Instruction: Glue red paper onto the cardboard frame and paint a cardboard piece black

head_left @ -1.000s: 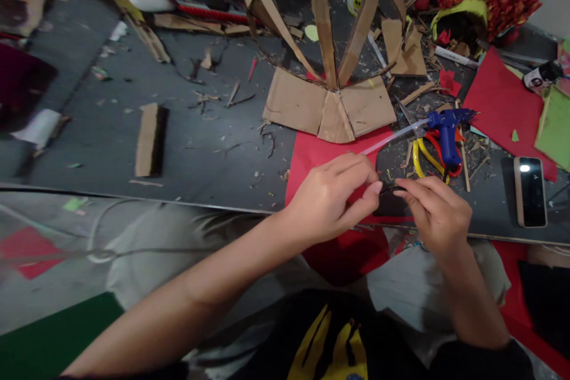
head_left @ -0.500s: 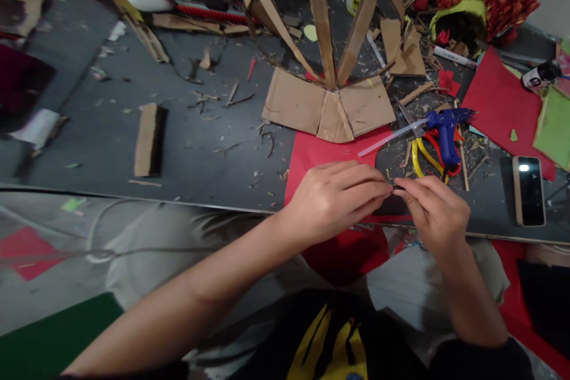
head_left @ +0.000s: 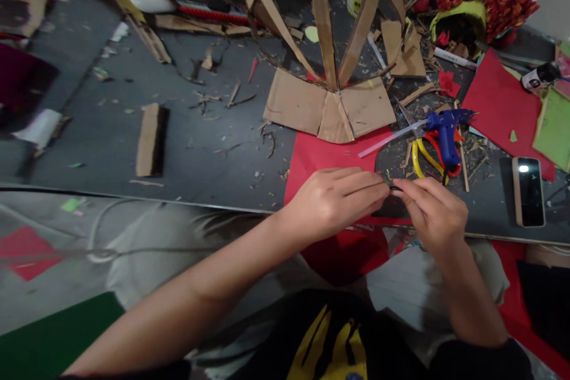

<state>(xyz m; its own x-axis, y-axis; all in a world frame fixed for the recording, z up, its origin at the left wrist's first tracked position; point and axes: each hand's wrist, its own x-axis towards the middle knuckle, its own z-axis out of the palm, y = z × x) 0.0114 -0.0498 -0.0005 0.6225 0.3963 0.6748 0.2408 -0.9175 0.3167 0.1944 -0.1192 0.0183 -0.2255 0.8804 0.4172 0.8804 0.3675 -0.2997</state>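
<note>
the left hand [head_left: 341, 199] and right hand [head_left: 439, 208] held a thin black piece [head_left: 395, 189] in closed pinches, near-left of the blue glue gun [head_left: 449, 139].

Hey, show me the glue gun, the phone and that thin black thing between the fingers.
Glue gun [head_left: 447, 134]: head view, upper part of its blue handle.
Phone [head_left: 531, 195]: head view, its dark face.
Thin black thing [head_left: 395, 188]: head view, its short visible stretch.
</note>
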